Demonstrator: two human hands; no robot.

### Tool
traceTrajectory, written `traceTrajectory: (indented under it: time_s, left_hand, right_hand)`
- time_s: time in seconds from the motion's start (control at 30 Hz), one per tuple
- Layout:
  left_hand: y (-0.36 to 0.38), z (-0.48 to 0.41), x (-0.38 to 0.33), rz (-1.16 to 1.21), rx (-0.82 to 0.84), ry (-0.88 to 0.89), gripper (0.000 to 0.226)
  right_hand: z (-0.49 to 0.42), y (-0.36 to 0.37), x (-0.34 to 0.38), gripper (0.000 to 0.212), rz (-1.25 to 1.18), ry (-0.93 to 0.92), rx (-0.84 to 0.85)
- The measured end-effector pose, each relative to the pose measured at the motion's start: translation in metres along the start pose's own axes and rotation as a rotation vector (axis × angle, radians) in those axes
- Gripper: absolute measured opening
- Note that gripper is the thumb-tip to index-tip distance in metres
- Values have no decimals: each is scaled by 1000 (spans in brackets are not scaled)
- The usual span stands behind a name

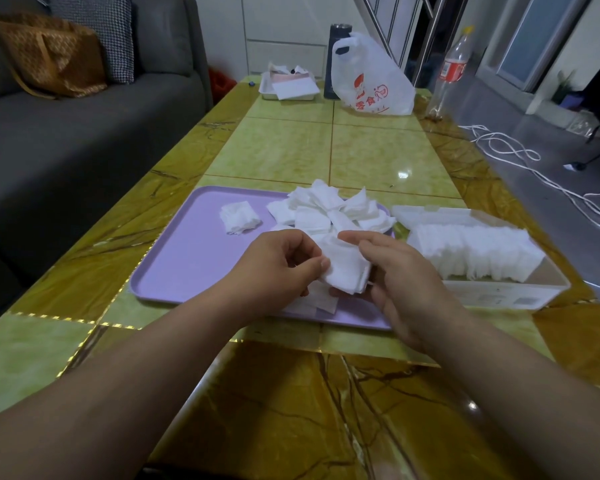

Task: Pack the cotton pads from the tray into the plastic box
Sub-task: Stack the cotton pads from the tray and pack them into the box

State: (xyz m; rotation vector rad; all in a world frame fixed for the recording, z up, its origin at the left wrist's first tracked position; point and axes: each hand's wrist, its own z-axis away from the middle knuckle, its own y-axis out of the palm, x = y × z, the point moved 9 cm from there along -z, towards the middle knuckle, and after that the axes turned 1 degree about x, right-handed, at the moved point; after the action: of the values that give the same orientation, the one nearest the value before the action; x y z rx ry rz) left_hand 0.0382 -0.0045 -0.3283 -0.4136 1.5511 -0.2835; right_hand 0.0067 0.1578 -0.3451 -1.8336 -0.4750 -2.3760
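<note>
- Found a small stack of cotton pads gripped between both hands, above the near right part of the purple tray.
- Noted the left hand pinching the stack's left edge with thumb and curled fingers; noted the right hand holding its right side, fingers curled.
- Logged further stock on the tray: a loose heap at the far right, a small separate pile to its left, and a few flat pads beneath the hands.
- Located the plastic box just right of the tray and to the right of the held stack, long axis running far-left to near-right. Holds a row of upright pads, with bare floor showing at the near right end.
- Judged the right hand nearer the box; expected a short carry rightward, stack turned on edge to match the row.
- Read red print on the white plastic bag at the far end of the table: a cartoon figure and Chinese characters, "零食" legible, the rest not.
- Saw a red label on the clear bottle, wording too blurred to read; small print on the box front likewise unreadable.
</note>
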Motion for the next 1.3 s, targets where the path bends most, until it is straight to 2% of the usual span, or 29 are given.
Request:
traceTrajectory:
  time_s: [0.13, 0.23, 0.3, 0.57, 0.77, 0.93, 1.1, 1.3]
  left_hand:
    - [-7, 0, -14, -221, -96, 157, 14]
    - [-5, 3, -31, -280, -140, 318, 13]
    - [1, 3, -35, -306, -114, 372, 10]
    - [3, 4, -39, -383, -105, 418, 18]
    - [3, 4, -41, -371, -134, 447, 17]
    - [2, 4, -40, -370, -134, 453, 27]
    - [8, 2, -37, -405, -107, 472, 14]
    - [6, 2, -40, -425, -161, 514, 12]
  right_hand:
    - [0, 2, 1, 48, 75, -16, 23]
    - [0, 0, 1, 56, 174, -54, 13]
    - [0, 0, 2, 58, 238, -83, 20]
    - [1, 6, 8, 54, 241, -157, 61]
    - [2, 6, 6, 43, 83, -76, 55]
    - [1, 3, 1, 37, -13, -16, 10]
    - [2, 4, 1, 38, -33, -4, 6]
    - [3, 1, -4, 37, -161, 72, -37]
